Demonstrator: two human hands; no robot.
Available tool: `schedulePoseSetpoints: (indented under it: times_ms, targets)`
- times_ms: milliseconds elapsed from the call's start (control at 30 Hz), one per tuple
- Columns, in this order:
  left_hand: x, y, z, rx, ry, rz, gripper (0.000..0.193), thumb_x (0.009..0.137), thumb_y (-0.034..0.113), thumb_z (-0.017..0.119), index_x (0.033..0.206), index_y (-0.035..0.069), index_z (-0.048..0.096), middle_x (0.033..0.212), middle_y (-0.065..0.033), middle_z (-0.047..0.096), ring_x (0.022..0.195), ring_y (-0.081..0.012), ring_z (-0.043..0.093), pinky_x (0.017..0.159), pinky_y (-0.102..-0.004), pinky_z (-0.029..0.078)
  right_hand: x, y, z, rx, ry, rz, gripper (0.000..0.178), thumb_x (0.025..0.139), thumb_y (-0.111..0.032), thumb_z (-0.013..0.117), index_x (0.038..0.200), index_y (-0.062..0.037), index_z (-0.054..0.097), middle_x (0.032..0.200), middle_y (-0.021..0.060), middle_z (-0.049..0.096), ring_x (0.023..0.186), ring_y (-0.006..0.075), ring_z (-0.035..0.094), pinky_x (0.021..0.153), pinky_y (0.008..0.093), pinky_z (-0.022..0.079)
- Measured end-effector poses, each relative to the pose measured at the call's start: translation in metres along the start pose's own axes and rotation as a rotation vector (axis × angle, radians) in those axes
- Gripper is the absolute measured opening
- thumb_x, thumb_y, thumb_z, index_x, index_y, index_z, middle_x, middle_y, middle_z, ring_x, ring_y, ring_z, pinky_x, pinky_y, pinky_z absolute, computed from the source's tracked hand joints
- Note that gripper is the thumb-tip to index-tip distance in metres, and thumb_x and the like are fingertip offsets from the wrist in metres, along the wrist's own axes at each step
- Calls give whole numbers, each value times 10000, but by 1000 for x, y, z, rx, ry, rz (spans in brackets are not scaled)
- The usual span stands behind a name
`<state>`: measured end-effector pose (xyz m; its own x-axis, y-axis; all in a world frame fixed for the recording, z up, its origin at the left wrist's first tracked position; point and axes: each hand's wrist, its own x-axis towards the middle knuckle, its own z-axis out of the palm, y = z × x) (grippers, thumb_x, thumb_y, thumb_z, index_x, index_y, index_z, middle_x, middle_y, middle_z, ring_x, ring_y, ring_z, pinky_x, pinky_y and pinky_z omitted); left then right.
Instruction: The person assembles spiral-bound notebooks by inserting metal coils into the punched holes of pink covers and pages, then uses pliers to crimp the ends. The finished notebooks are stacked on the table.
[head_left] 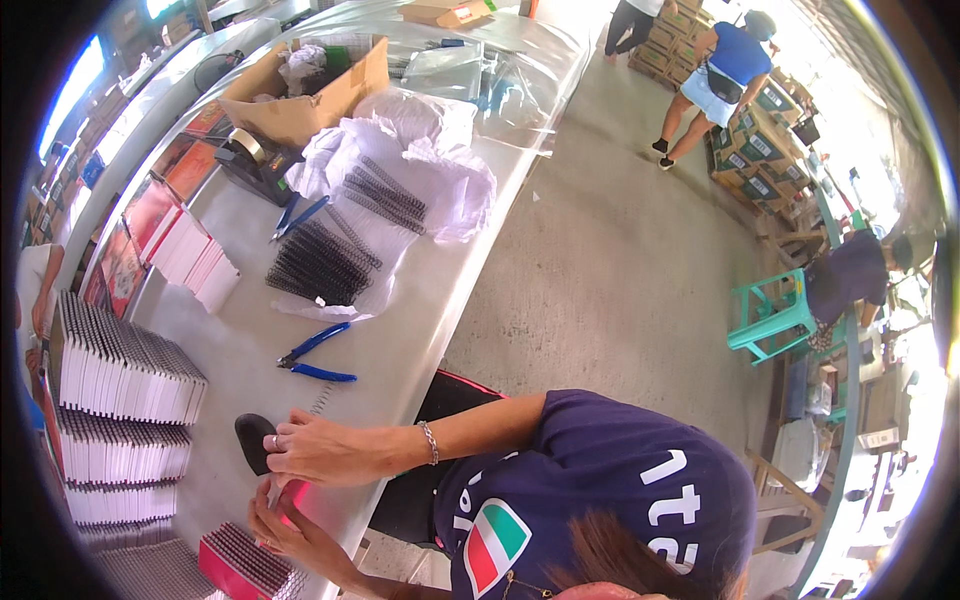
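My right hand (325, 448), the upper one with a ring and a bracelet, is closed with its fingertips bent down. A thin spiral binding coil (322, 398) sticks out beside its knuckles; the fingers hide its other end. Below it my left hand (292, 532) grips a pink-covered booklet (297, 490), mostly covered by both hands. A black rounded object (252, 442) lies against the right fingertips. Blue-handled cutting pliers (320, 366) rest above the hands, jaws to the left. A red-covered, coil-bound stack (240, 565) stands below my left hand.
Tall stacks of coil-bound books (130, 375) line the table's left side. Black coils (318, 262) lie on white wrapping, near a second pair of pliers (300, 218), a tape dispenser (255, 165) and a cardboard box (305, 90). People and a green stool (775, 315) are across the floor.
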<state>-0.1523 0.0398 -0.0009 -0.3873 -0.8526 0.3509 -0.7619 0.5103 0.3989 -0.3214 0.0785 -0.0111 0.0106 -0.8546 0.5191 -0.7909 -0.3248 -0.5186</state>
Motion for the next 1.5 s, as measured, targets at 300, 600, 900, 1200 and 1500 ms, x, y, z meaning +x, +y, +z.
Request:
schedulePoseSetpoints:
  times_ms: [300, 600, 900, 1200, 1500]
  targets:
    - [-6, -18, 15, 39, 469, 41, 537, 853, 253, 768, 1296, 60, 533, 1275, -154, 469, 1200, -343, 450, 1001, -489, 384, 11, 0, -3, 147, -252, -25, 129, 911, -217, 607, 883, -105, 666, 894, 85, 563, 925, 233, 548, 870, 388, 383]
    - [-12, -64, 31, -343, 180, -2, 508, 846, 239, 789, 1150, -28, 482, 1163, -158, 451, 1133, -308, 441, 974, -447, 398, 63, 72, 23, 142, -459, -104, 637, 712, -436, 822, 1187, -94, 570, 1379, 227, 383, 1192, 390, 435, 975, 480, 399]
    - [8, -77, 14, -574, 106, 36, 530, 777, 189, 828, 1090, 32, 431, 1045, -90, 388, 1058, -263, 413, 986, -401, 324, 71, 83, 34, 688, -660, 70, 643, 749, -390, 826, 1215, -14, 590, 1344, 167, 508, 1202, 259, 502, 1013, 351, 409]
    - [6, -65, 27, -613, 78, -10, 532, 772, 198, 818, 1097, 66, 418, 1064, -66, 341, 1089, -229, 390, 1016, -375, 309, 34, 72, -25, 1433, -744, 32, 650, 793, -492, 792, 1217, -21, 646, 1127, 49, 627, 1104, 164, 534, 942, 301, 426]
    - [5, -70, 27, -616, 77, 55, 518, 779, 116, 794, 1125, 35, 417, 1060, -77, 354, 1042, -228, 400, 1000, -365, 323, 37, 59, -16, 745, -692, 245, 700, 737, -628, 770, 1118, -43, 713, 1111, 144, 653, 1108, 285, 545, 899, 364, 471]
